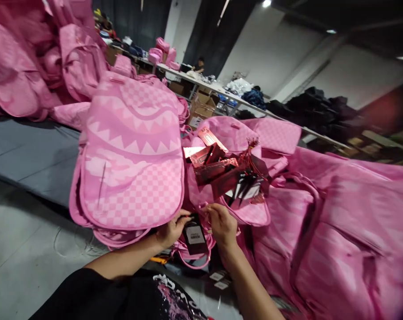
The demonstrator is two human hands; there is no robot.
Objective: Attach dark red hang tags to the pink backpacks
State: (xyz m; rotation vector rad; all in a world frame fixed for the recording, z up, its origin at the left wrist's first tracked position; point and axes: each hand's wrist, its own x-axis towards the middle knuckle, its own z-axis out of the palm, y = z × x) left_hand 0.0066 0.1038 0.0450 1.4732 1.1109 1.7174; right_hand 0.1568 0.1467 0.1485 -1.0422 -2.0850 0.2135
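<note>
Two bare hands, left hand (169, 232) and right hand (223, 224), pinch with closed fingers the top of a dark hang tag (194, 238) at the lower edge of a pink checkered backpack (133, 164), just below a pile of red tags (226, 171).
</note>
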